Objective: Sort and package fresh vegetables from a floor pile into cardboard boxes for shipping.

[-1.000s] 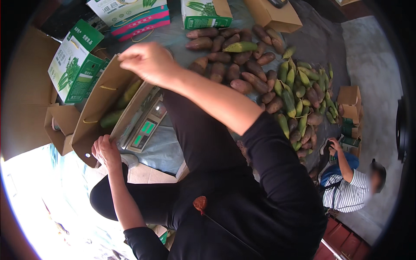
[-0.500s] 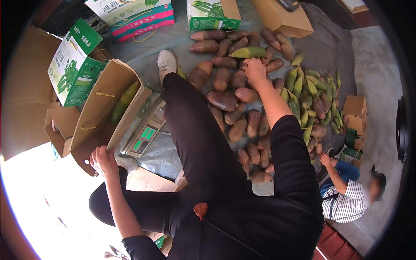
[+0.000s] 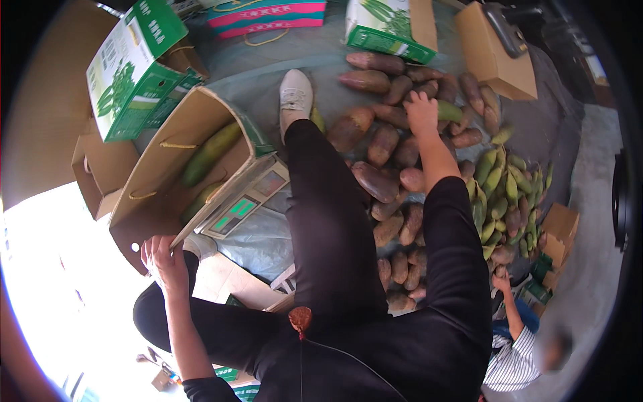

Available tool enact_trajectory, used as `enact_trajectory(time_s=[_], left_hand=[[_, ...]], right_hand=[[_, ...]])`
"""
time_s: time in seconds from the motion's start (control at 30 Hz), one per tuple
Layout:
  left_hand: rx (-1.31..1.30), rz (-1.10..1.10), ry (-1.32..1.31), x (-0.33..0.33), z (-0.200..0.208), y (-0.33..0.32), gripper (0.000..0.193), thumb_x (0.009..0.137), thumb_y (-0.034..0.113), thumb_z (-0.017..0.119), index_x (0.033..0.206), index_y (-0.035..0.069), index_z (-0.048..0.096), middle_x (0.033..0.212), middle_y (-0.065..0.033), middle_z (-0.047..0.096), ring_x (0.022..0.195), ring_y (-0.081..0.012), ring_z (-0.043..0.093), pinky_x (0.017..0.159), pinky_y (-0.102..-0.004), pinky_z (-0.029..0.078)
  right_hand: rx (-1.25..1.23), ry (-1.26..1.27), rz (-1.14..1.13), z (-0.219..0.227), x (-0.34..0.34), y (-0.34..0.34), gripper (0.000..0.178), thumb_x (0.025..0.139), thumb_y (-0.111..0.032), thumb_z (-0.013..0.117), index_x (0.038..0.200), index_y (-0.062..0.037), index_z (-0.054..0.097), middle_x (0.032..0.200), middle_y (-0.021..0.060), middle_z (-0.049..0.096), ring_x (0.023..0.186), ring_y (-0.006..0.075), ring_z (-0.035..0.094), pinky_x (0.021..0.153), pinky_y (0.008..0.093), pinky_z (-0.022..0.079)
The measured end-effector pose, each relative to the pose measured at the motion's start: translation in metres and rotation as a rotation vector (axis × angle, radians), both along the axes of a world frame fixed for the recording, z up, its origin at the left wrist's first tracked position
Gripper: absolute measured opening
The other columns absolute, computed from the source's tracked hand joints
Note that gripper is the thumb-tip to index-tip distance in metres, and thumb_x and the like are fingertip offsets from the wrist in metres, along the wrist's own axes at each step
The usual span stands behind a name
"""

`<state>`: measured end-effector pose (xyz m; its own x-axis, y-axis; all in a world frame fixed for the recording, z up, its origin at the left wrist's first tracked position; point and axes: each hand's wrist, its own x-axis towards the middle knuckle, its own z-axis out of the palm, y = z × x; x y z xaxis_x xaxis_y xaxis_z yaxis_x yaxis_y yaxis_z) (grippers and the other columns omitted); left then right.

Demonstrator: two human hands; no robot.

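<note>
Right hand [image 3: 422, 112] was stretched out over the heap of brown fruit [image 3: 388, 181] on the grey sheet [image 3: 308, 67], fingers curled down onto a fruit at the far end of the heap, next to a green fruit [image 3: 450, 110]. Looked like a grasp on one piece, but the hand covered the contact, so I could not tell whether it had closed around it. Black sleeve ran up the arm to just below the wrist.

Left hand [image 3: 163, 258] was at the near lower corner of the open cardboard box [image 3: 167, 187], fingers clamped on the box edge. The box lay tipped on its side, opening toward the camera, with long green fruit [image 3: 209, 153] inside. It sat on a weighing scale [image 3: 244, 201] with green displays, just beside the person's black-trousered leg; white shoe [image 3: 295, 97] pointed at the heap.

Green-and-white printed cartons [image 3: 130, 70] stood left of the box, another green carton [image 3: 385, 30] and a plain brown carton [image 3: 495, 57] beyond the heap. A pink-and-teal bag [image 3: 268, 15] lay at the top. A pile of green and yellow-green fruit [image 3: 502, 187] lay right of the brown heap. Another person in a striped shirt [image 3: 512, 362] sat lower right, a hand [image 3: 501, 283] raised near that pile.
</note>
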<state>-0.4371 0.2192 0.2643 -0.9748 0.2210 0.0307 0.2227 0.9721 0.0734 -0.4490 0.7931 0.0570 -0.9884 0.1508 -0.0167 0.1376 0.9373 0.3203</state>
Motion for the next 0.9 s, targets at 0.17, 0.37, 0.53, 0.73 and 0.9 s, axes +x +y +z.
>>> enact_trajectory(time_s=[0.17, 0.37, 0.53, 0.73, 0.9], left_hand=[[0.042, 0.012, -0.026, -0.004, 0.003, 0.008, 0.008, 0.072, 0.005, 0.064, 0.078, 0.009, 0.06, 0.08, -0.006, 0.056, 0.089, -0.0264, 0.054, 0.097, -0.0429, 0.033], [0.039, -0.006, -0.006, -0.004, 0.003, 0.003, 0.007, 0.07, 0.007, 0.064, 0.077, 0.008, 0.061, 0.079, -0.0066, 0.057, 0.089, -0.0273, 0.054, 0.095, -0.043, 0.034], [0.042, -0.007, 0.017, -0.002, 0.003, -0.003, 0.007, 0.07, 0.008, 0.065, 0.076, 0.008, 0.062, 0.078, -0.0063, 0.057, 0.088, -0.0272, 0.054, 0.094, -0.0424, 0.035], [0.053, -0.033, 0.075, -0.001, 0.002, -0.006, 0.009, 0.067, 0.006, 0.066, 0.075, 0.007, 0.062, 0.076, -0.0062, 0.056, 0.086, -0.0263, 0.054, 0.092, -0.0408, 0.036], [0.081, -0.037, 0.087, -0.001, -0.001, -0.005, 0.013, 0.064, 0.005, 0.068, 0.076, 0.008, 0.063, 0.077, -0.0055, 0.057, 0.086, -0.0253, 0.054, 0.091, -0.0406, 0.037]], right_hand=[[0.112, -0.199, 0.015, 0.002, -0.002, 0.005, 0.018, 0.08, -0.017, 0.052, 0.082, -0.0188, 0.07, 0.094, -0.0024, 0.059, 0.1, 0.0175, 0.05, 0.078, 0.0371, 0.038], [0.104, -0.08, 0.012, 0.029, 0.026, 0.018, 0.015, 0.079, -0.018, 0.053, 0.085, -0.0175, 0.067, 0.089, -0.0022, 0.06, 0.094, 0.0176, 0.053, 0.076, 0.0369, 0.039], [-0.014, 0.153, -0.117, 0.075, 0.049, 0.052, 0.011, 0.078, -0.022, 0.059, 0.085, -0.0167, 0.066, 0.089, -0.0004, 0.061, 0.09, 0.0201, 0.056, 0.074, 0.0376, 0.042], [-0.389, 0.554, -0.322, 0.136, 0.058, 0.035, 0.015, 0.076, -0.021, 0.068, 0.084, -0.0087, 0.068, 0.083, 0.0028, 0.064, 0.078, 0.0262, 0.061, 0.069, 0.0369, 0.047], [-0.807, 0.709, -0.072, 0.215, 0.034, -0.039, 0.012, 0.077, -0.009, 0.07, 0.084, -0.0001, 0.067, 0.077, 0.0072, 0.062, 0.07, 0.0138, 0.059, 0.064, 0.0258, 0.046]])
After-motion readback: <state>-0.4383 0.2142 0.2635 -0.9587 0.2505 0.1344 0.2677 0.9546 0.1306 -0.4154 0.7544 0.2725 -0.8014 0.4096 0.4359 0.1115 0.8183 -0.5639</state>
